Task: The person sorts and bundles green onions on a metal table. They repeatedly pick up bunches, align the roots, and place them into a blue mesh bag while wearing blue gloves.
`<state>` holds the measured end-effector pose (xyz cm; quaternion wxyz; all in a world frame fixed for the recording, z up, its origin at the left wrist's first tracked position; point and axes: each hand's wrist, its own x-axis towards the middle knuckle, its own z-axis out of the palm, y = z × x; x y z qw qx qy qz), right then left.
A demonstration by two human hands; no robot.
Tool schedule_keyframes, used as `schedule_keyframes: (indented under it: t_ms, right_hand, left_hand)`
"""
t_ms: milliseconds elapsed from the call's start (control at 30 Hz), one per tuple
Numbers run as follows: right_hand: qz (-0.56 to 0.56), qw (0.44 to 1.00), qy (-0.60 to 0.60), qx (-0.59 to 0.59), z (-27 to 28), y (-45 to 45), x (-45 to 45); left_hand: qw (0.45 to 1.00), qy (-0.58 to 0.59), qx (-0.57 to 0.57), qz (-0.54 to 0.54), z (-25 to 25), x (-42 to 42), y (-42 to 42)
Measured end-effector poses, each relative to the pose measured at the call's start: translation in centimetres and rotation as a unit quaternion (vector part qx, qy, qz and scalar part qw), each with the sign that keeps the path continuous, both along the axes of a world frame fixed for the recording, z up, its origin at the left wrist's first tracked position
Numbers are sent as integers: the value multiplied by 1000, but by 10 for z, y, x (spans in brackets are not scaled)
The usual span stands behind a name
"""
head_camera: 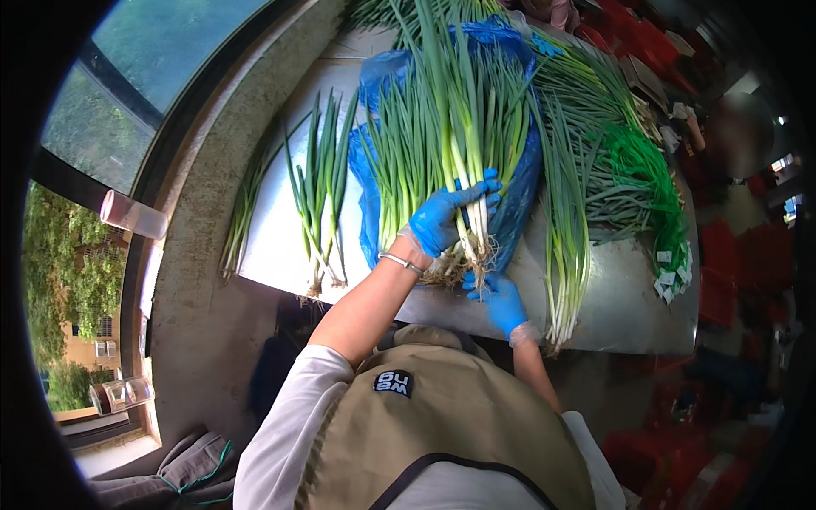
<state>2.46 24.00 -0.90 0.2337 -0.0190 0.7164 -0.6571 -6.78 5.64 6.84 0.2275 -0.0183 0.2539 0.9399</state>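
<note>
My left hand [440,220], in a blue glove, grips a bunch of green onions [468,153] around the white stalks, roots toward me and leaves pointing away. Just below, my gloved right hand [503,305] has its fingertips at the hanging roots [479,258] of that bunch; whether they pinch any is hard to see. Beneath the held bunch, a larger pile of green onions [405,166] lies on a blue plastic bag [370,220]. A small group of green onions [322,197] rests to the left, and a long bundle of green onions [564,236] to the right.
The metal table [628,299] has its near edge before my body. Green netting [644,166] with white tags lies on more green onions at the right. Another person's blue-gloved hand [545,44] is at the far side. A concrete window ledge [210,146] runs along the left.
</note>
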Motion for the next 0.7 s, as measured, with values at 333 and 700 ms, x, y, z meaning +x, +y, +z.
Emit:
schedule_keyframes:
  t_ms: [333,700]
  right_hand:
    - [-102,993,3,67,28,44,-28]
    - [-80,987,84,108,46,-22,-89]
  left_hand:
    - [975,-169,-141,3,-59,16,43]
    - [821,89,-563,-6,-42,35,49]
